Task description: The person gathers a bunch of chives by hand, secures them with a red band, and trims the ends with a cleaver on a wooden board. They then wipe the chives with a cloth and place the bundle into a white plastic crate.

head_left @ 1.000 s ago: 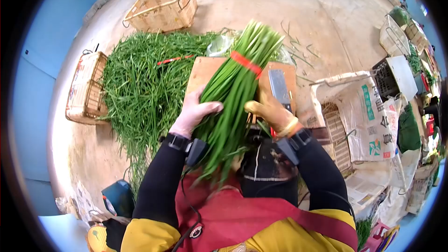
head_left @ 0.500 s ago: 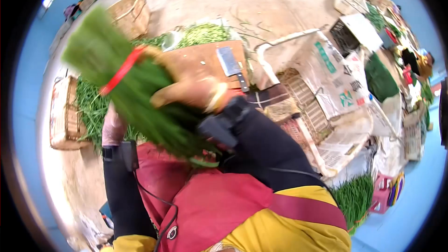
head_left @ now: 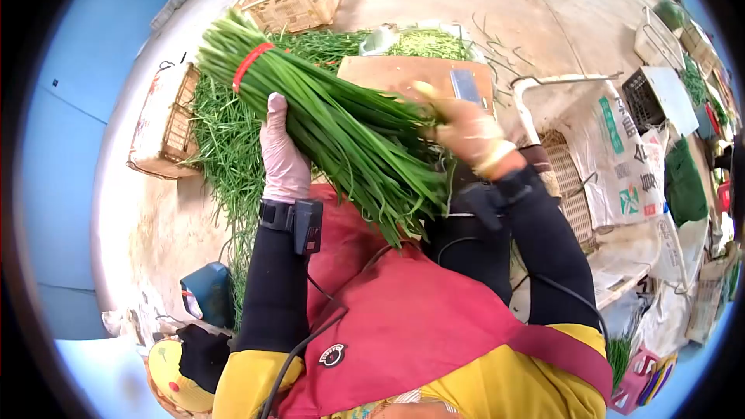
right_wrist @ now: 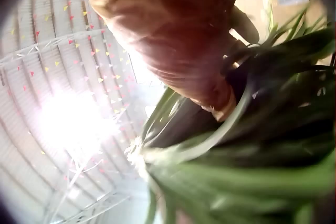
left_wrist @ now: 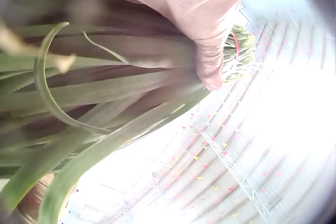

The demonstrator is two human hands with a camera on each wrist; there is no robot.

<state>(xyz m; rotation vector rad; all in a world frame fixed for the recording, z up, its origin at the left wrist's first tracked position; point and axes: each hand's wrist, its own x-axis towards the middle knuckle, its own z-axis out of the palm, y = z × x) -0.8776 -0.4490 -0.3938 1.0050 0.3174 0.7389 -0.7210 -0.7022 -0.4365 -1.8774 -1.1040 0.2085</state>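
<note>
A thick bundle of green chives [head_left: 341, 136], tied with a red band [head_left: 250, 62] near its cut end, is lifted slantwise in front of my chest. Its cut end points up-left and its leaf tips hang down-right. My left hand [head_left: 282, 147], in a pink glove, grips the bundle from below at mid-length; in the left wrist view its fingers [left_wrist: 207, 50] curl over the stalks [left_wrist: 105, 87]. My right hand [head_left: 466, 130], in a yellow glove, holds the leafy side; the right wrist view shows the glove [right_wrist: 178, 40] wrapped against the leaves [right_wrist: 252, 150].
A wooden cutting board [head_left: 396, 74] with a cleaver [head_left: 466, 85] lies on the floor ahead. A big pile of loose chives [head_left: 225, 147] spreads to the left between wicker baskets [head_left: 291, 0] [head_left: 163, 120]. Printed sacks [head_left: 613, 163] and a black crate [head_left: 644, 105] stand at the right.
The bundle swung from upright over the board to pointing up-left, then settled lower. My left hand, which dropped away half a second ago, is back under it.
</note>
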